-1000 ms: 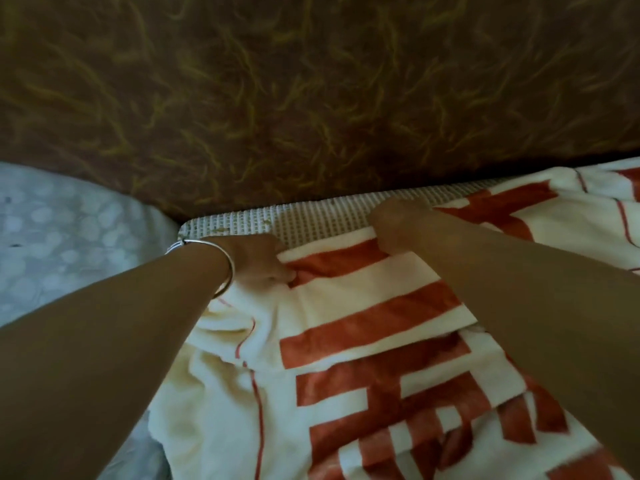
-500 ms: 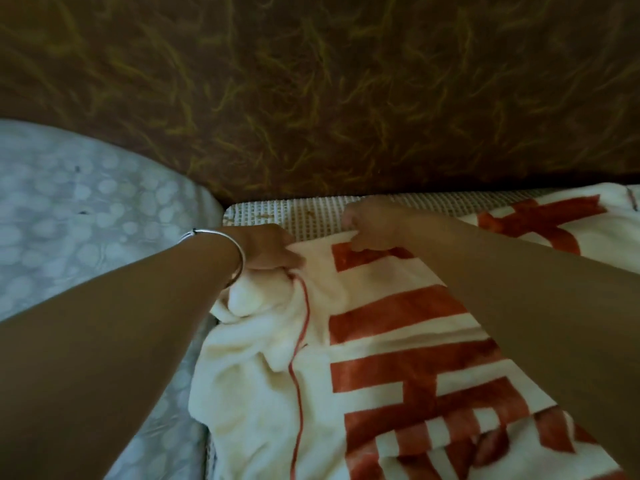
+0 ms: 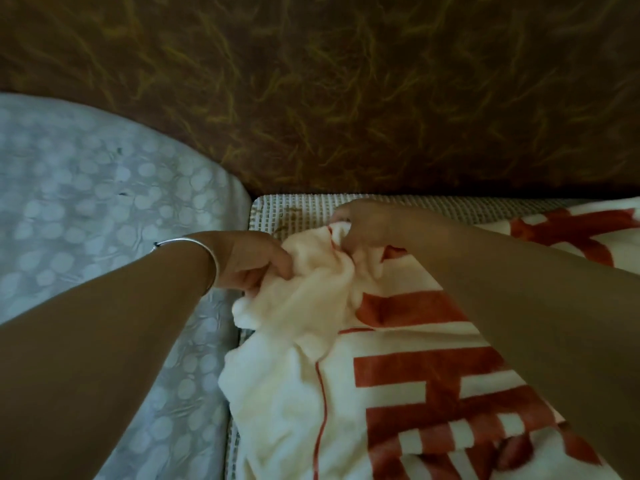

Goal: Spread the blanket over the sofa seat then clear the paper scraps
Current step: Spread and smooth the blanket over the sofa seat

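Your left hand and right hand: fingers of both pinching bunched blanket corner; seat bare just beyond.

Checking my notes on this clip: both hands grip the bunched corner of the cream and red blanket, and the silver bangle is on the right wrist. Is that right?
Not quite. The head view shows the silver bangle on the left wrist, not the right. The rest holds: the left hand and right hand both grip the bunched corner of the cream and red blanket.
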Tool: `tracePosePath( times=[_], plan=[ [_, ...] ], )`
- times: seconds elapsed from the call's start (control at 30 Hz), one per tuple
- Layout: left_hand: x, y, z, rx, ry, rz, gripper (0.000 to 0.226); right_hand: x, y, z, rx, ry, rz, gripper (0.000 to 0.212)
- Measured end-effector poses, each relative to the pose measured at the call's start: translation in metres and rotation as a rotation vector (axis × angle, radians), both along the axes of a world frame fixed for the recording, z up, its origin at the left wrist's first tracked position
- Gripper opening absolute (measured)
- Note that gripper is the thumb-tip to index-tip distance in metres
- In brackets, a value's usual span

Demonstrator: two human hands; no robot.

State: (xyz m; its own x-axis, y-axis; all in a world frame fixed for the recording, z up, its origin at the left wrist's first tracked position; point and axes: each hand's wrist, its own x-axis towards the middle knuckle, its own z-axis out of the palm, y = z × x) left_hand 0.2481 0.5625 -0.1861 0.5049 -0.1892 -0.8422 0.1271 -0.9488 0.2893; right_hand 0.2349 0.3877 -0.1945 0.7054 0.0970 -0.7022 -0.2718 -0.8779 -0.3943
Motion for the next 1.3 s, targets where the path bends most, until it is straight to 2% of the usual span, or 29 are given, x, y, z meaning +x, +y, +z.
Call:
tracePosePath(
  times=[0.07, 0.17, 0.23, 0.27, 0.33, 0.4, 0.47, 0.53, 0.6, 0.67, 0.7, 0.77, 0.87, 0.97, 1.03, 1.1, 1.17, 1.23, 1.3],
  plan=[
    [0.002, 0.004, -0.003, -0.009, -0.01, 0.058, 0.038, -0.001, 0.005, 0.002, -0.062, -0.015, 0.04, 0.008],
    [0.004, 0.02, -0.007, 0.125, -0.212, 0.019, 0.04, 0.001, 0.013, -0.006, -0.27, -0.142, 0.052, 0.024],
    [0.009, 0.036, -0.016, 0.182, -0.367, 0.076, 0.038, 0.001, 0.017, -0.011, -0.338, -0.221, -0.004, 0.029],
    [0.01, 0.042, -0.017, 0.151, -0.313, 0.165, 0.036, 0.001, 0.017, -0.012, -0.36, -0.241, -0.019, 0.03],
    [0.004, 0.049, -0.014, 0.148, 0.055, 0.365, 0.049, 0.0, 0.018, -0.015, -0.393, -0.236, -0.04, 0.032],
    [-0.009, 0.052, -0.014, 0.194, 0.323, 0.323, 0.06, 0.0, 0.019, -0.017, -0.415, -0.237, -0.056, 0.033],
    [-0.022, 0.05, -0.019, 0.123, 0.372, 0.315, 0.05, -0.001, 0.024, -0.017, -0.439, -0.271, -0.016, 0.035],
    [-0.028, 0.044, -0.029, -0.053, 0.323, 0.419, 0.033, -0.001, 0.03, -0.018, -0.456, -0.369, 0.075, 0.04],
    [-0.028, 0.036, -0.03, -0.217, 0.246, 0.577, 0.021, 0.002, 0.04, -0.016, -0.411, -0.494, 0.176, 0.039],
    [-0.025, 0.035, -0.035, -0.322, 0.208, 0.759, 0.02, 0.003, 0.051, -0.012, -0.2, -0.464, 0.137, 0.029],
    [-0.024, 0.036, -0.035, -0.315, 0.235, 0.795, 0.022, 0.003, 0.057, -0.01, -0.072, -0.379, 0.088, 0.022],
    [-0.028, 0.041, -0.035, -0.149, 0.298, 0.661, 0.018, 0.003, 0.064, -0.014, 0.04, -0.208, 0.075, 0.007],
    [-0.045, 0.042, -0.035, 0.027, 0.434, 0.5, 0.026, -0.003, 0.068, -0.021, -0.123, -0.11, 0.219, 0.024],
    [-0.06, 0.039, -0.043, 0.025, 0.359, 0.553, 0.034, -0.011, 0.066, -0.021, -0.265, -0.12, 0.318, 0.027],
    [-0.064, 0.037, -0.053, -0.064, 0.251, 0.593, 0.03, -0.013, 0.066, -0.019, -0.283, -0.183, 0.316, 0.038],
    [-0.065, 0.033, -0.056, -0.241, 0.144, 0.676, 0.022, -0.013, 0.069, -0.018, -0.22, -0.252, 0.281, 0.036],
    [-0.062, 0.031, -0.054, -0.42, 0.058, 0.877, 0.02, -0.013, 0.074, -0.018, -0.091, -0.253, 0.201, 0.029],
    [-0.058, 0.029, -0.046, -0.526, 0.096, 1.073, 0.02, -0.014, 0.077, -0.016, 0.028, -0.206, 0.134, 0.025],
    [-0.054, 0.03, -0.041, -0.558, 0.17, 1.178, 0.018, -0.013, 0.077, -0.016, 0.075, -0.125, 0.098, 0.021]
  ],
)
